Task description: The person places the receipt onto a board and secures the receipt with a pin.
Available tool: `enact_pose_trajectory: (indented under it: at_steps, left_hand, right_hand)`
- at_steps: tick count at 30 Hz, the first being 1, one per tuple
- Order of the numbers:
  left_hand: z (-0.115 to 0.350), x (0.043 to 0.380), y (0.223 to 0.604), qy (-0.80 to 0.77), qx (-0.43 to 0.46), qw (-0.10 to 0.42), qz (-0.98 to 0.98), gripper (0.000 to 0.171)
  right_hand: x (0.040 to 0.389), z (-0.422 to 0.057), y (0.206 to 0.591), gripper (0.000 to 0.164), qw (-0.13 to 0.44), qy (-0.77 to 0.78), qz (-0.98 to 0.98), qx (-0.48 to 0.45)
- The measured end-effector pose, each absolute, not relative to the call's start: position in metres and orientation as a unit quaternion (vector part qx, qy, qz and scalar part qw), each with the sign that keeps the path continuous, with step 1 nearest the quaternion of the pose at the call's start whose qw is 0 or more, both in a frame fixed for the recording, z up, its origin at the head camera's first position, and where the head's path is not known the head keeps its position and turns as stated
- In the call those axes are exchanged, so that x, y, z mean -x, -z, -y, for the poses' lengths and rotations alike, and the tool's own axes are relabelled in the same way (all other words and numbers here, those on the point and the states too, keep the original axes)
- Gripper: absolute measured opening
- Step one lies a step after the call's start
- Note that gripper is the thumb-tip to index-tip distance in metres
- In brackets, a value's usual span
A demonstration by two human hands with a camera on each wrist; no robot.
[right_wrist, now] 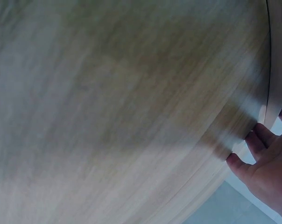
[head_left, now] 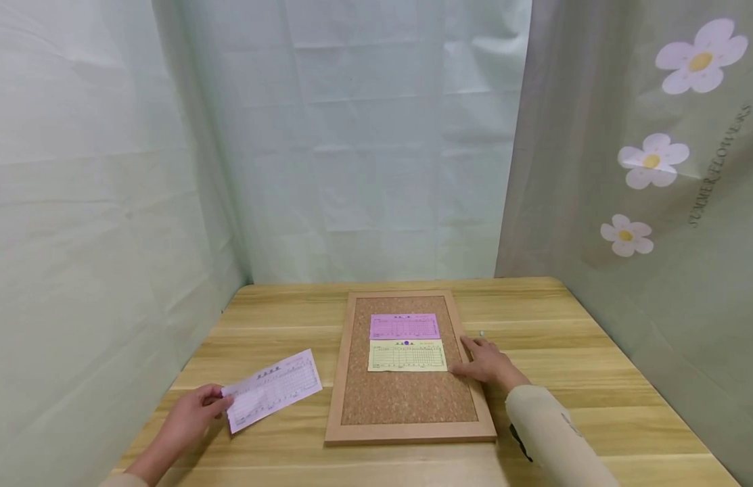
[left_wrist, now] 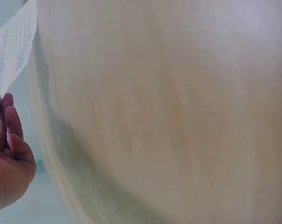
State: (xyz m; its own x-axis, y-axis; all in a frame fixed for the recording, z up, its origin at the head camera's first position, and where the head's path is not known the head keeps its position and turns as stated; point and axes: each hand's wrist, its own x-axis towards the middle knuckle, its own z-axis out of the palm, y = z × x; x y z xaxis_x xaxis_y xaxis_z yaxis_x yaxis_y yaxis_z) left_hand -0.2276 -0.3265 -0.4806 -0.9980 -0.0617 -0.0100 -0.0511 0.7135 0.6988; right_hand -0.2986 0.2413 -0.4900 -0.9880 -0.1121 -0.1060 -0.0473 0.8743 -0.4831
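Note:
My left hand pinches a pale printed paper slip by its left edge, thumb against fingers, over the table left of the board. The left wrist view shows the slip too, partly cut off. A wood-framed cork board lies on the table. On it a pink slip sits above a yellow slip, and a purple pushpin shows at the yellow slip's top edge. My right hand rests at the board's right frame, fingers spread, its thumb near the yellow slip's lower right corner.
The wood-grain table extends on both sides of the board. A tiny pale object lies just beyond the right hand. Pale curtains enclose the back and sides; the right one bears printed flowers.

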Motion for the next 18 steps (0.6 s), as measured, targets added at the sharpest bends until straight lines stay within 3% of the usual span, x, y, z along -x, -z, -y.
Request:
enact_pose_trajectory:
  at_steps: [18]
  left_hand:
    - [0.319, 0.243, 0.462, 0.456, -0.032, 0.05, 0.888, 0.031]
  right_hand:
    - [0.3, -0.241, 0.488, 0.087, 0.074, 0.258, -0.963, 0.035]
